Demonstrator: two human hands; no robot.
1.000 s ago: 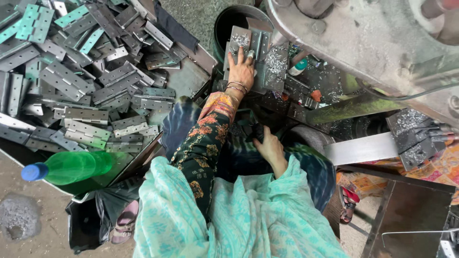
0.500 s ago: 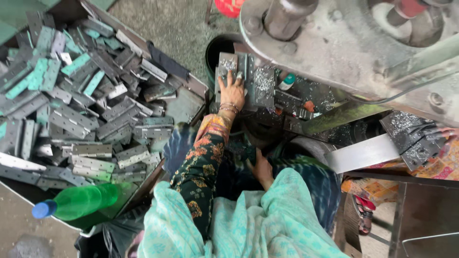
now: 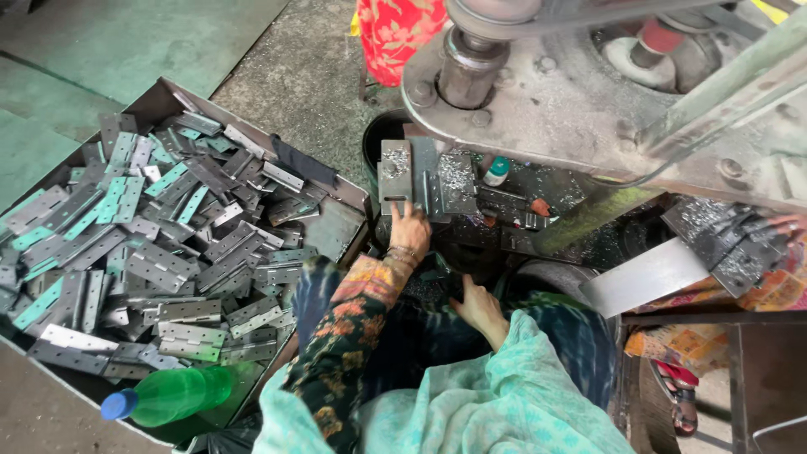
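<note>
My left hand [image 3: 409, 231], in a flowered sleeve, reaches forward to the bed of a heavy metal press [image 3: 588, 109]. Its fingers grip the near edge of a grey hinge plate [image 3: 395, 172] lying on that bed. Metal shavings cover the bed around the plate. My right hand [image 3: 481, 309] rests low in my lap on dark cloth, its fingers curled down and hidden. A light green shawl [image 3: 471, 403] covers my lap below it.
A large metal tray [image 3: 336, 223] on my left holds several loose grey and green-tinted hinge plates [image 3: 168, 244]. A green plastic bottle [image 3: 172, 395] with a blue cap lies at its near corner. A bare steel sheet [image 3: 647, 276] juts out at right. Red patterned cloth [image 3: 395, 34] hangs behind the press.
My left hand has slid back from the middle of the hinge plate to its near edge. My right hand has stayed in my lap. The view has shifted toward the press.
</note>
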